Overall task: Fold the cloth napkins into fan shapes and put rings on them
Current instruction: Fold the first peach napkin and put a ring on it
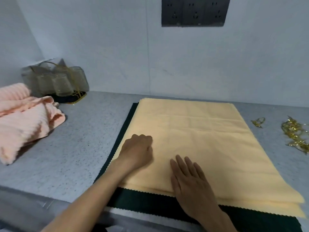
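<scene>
Readable text: none anywhere in view.
Socket panel (195, 12) on the wall: plain dark face, only plug holes, no lettering or numbers legible.
Yellow napkin (209, 139): no label, tag or print visible.
Worktop (75, 139): speckled, no marks or signs.

Both forearms bare, no sleeves, left hand (138, 150) and right hand (190, 183) ungloved

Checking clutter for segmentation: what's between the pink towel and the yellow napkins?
Head view: only bare speckled counter between the pink towel and the yellow napkins, plus the dark cloth's edge under them.
</scene>
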The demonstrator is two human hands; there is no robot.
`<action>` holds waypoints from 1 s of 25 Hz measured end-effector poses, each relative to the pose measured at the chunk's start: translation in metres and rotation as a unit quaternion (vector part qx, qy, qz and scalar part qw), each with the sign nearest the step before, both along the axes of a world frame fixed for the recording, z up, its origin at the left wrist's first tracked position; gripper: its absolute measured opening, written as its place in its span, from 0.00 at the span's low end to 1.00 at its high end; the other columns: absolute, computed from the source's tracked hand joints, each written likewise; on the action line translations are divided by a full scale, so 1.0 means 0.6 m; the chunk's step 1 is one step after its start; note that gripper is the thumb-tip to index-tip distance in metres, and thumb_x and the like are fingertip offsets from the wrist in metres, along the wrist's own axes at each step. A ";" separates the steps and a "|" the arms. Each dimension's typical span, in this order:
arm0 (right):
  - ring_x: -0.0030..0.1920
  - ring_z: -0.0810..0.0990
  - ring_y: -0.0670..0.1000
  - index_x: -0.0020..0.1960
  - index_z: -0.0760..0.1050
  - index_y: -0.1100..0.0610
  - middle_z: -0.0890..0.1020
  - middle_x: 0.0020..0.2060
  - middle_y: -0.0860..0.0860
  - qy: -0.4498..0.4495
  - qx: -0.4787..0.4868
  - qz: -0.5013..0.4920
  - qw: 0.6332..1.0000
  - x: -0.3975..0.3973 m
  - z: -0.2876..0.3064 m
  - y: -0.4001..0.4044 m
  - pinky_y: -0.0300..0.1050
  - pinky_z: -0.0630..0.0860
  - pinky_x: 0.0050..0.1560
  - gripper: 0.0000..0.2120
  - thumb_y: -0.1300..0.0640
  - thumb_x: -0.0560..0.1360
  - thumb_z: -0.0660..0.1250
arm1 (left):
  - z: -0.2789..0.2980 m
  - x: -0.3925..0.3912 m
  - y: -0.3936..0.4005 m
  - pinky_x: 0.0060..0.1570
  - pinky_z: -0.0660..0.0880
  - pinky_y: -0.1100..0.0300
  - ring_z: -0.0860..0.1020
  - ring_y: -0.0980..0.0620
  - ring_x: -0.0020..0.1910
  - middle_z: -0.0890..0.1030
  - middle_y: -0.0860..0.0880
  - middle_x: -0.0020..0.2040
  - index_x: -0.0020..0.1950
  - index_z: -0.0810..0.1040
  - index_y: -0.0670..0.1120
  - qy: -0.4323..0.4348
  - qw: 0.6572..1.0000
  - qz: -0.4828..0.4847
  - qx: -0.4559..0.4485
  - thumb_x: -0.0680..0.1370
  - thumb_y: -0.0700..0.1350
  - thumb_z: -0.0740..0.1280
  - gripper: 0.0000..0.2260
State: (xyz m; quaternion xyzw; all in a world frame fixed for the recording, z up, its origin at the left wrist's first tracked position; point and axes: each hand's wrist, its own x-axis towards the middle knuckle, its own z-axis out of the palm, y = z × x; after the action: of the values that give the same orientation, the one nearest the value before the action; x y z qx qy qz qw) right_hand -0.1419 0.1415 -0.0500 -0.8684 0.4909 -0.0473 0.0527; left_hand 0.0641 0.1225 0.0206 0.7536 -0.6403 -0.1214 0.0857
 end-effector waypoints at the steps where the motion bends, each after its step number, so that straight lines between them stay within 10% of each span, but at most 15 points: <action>1: 0.69 0.74 0.56 0.71 0.73 0.53 0.74 0.70 0.51 0.001 0.002 -0.003 1.000 -0.001 0.000 0.000 0.51 0.59 0.67 0.29 0.46 0.84 0.39 | -0.004 0.012 -0.030 0.57 0.71 0.51 0.73 0.47 0.52 0.77 0.45 0.54 0.49 0.69 0.47 0.045 0.998 -0.035 -0.016 0.78 0.43 0.56 0.03; 8: 0.70 0.72 0.57 0.72 0.71 0.53 0.72 0.72 0.52 -0.022 -0.059 0.001 0.998 0.001 -0.003 -0.003 0.53 0.60 0.67 0.28 0.46 0.84 0.40 | -0.002 0.105 -0.163 0.65 0.60 0.49 0.72 0.49 0.58 0.73 0.56 0.56 0.60 0.72 0.53 -0.054 0.996 -0.031 0.059 0.72 0.60 0.65 0.20; 14: 0.73 0.69 0.54 0.75 0.67 0.51 0.69 0.74 0.50 -0.016 -0.028 0.002 0.999 0.001 -0.003 -0.002 0.50 0.57 0.69 0.26 0.46 0.83 0.43 | 0.005 0.149 -0.149 0.54 0.76 0.58 0.80 0.52 0.52 0.81 0.52 0.55 0.58 0.80 0.45 0.137 0.987 0.071 0.041 0.70 0.49 0.75 0.19; 18: 0.78 0.46 0.42 0.79 0.50 0.43 0.48 0.78 0.39 -0.110 0.093 0.026 0.989 -0.010 0.029 -0.007 0.42 0.39 0.76 0.29 0.38 0.80 0.41 | 0.024 0.118 -0.081 0.43 0.82 0.52 0.84 0.47 0.38 0.86 0.47 0.39 0.42 0.84 0.43 0.337 0.931 0.111 -0.082 0.70 0.42 0.77 0.05; 22: 0.60 0.77 0.41 0.67 0.72 0.43 0.80 0.61 0.41 -0.498 0.265 -0.135 0.815 -0.023 0.088 -0.019 0.42 0.73 0.62 0.16 0.47 0.80 0.63 | 0.020 0.003 0.002 0.31 0.64 0.57 0.67 0.55 0.26 0.71 0.54 0.26 0.28 0.72 0.45 0.246 0.948 0.013 -0.202 0.74 0.48 0.74 0.18; 25: 0.42 0.84 0.54 0.58 0.73 0.50 0.86 0.42 0.52 -0.537 0.336 -0.187 0.751 -0.032 0.115 -0.042 0.48 0.77 0.38 0.15 0.42 0.78 0.65 | -0.031 -0.086 0.050 0.39 0.72 0.54 0.76 0.52 0.36 0.81 0.53 0.37 0.39 0.83 0.49 0.118 0.949 -0.098 -0.275 0.77 0.49 0.68 0.09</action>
State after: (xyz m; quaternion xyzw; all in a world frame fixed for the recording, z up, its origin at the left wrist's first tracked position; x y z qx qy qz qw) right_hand -0.1610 0.1164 0.0190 -0.5168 0.5184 -0.3472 0.5862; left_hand 0.0127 0.1523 0.0018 0.6141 -0.7050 -0.0366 0.3528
